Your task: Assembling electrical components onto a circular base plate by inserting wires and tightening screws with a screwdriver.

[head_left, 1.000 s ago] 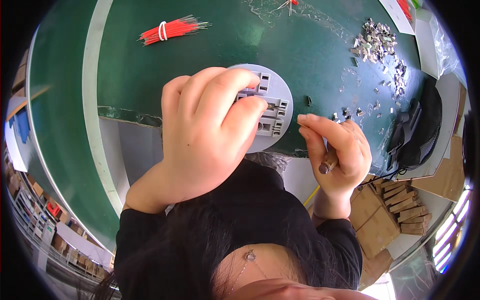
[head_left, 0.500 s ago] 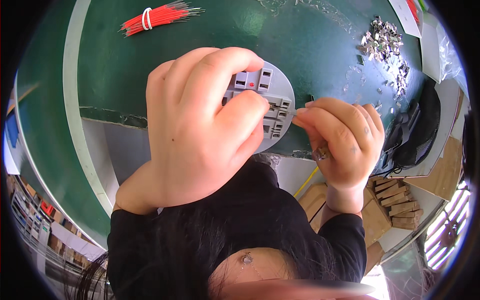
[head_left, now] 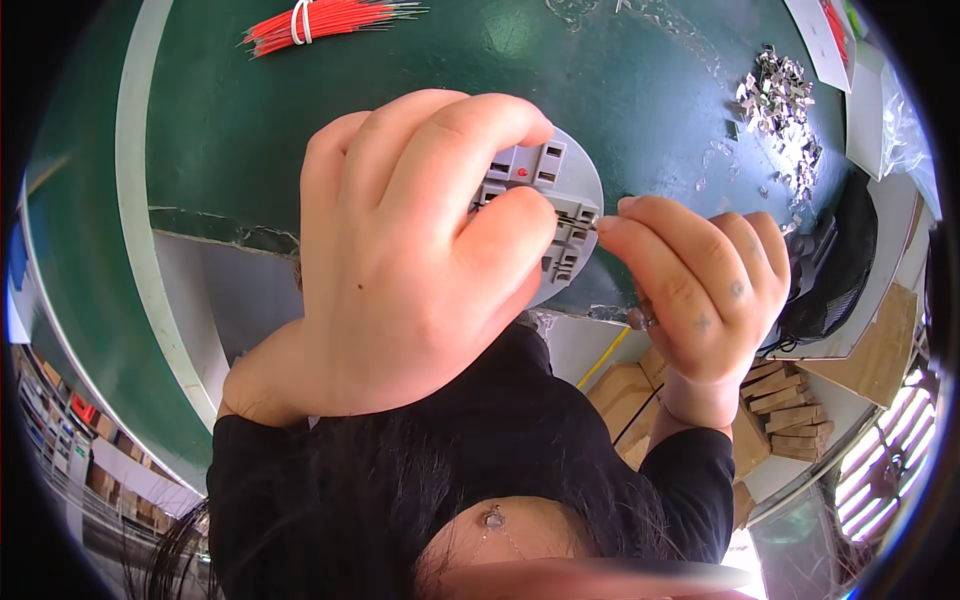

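Note:
My left hand (head_left: pixel 400 260) is wrapped over a round light-grey plastic socket housing (head_left: pixel 584 172), its thumb and fingers gripping the near-left side and hiding much of it. Slotted rectangular blocks and a small red dot show on the housing's upper face. At its right edge my right hand (head_left: pixel 710 280) is closed, thumb and forefinger pinching the end of a small metal piece (head_left: pixel 591 223) that meets one of the slots. How deep the piece sits cannot be made out. Something small and shiny (head_left: pixel 642 316) shows by that hand's curled lower fingers.
On the green tabletop (head_left: pixel 620 90) lie a bundle of red wires (head_left: pixel 335 20) tied in white at the far left, and a heap of small metal clips (head_left: pixel 778 95) at the far right. A black mesh item (head_left: pixel 840 280) rests at the right. Wooden blocks (head_left: pixel 795 410) stand below.
The view has shifted slightly. Both hands and the housing appear a little further right. My right fingertips have tilted up slightly at the housing's edge; the left grip is the same.

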`<state>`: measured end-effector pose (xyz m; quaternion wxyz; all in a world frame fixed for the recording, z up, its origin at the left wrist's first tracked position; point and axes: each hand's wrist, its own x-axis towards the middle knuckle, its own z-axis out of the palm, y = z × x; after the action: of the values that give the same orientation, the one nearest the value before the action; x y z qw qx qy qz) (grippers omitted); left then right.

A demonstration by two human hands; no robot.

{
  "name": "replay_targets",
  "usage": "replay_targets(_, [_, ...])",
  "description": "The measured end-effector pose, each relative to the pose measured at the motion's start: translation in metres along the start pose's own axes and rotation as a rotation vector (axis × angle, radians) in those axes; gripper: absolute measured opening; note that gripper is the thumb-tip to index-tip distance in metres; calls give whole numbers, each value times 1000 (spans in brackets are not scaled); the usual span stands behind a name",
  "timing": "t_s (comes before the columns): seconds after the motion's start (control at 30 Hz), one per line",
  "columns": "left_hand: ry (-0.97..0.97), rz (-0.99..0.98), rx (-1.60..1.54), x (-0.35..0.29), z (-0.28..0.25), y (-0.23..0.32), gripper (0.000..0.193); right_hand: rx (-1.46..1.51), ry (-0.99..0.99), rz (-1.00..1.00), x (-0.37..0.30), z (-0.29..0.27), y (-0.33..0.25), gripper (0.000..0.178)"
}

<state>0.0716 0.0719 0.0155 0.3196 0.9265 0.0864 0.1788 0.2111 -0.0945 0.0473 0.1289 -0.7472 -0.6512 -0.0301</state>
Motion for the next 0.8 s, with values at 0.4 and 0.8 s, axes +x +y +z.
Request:
replay_targets(0.4, [31, 30, -23, -1, 4, -4, 25, 18, -188, 202, 12, -3, -24, 37])
replay_targets(0.8, [6, 55, -143, -5, 5, -12, 20, 164, 98, 628, -20, 0, -22, 36])
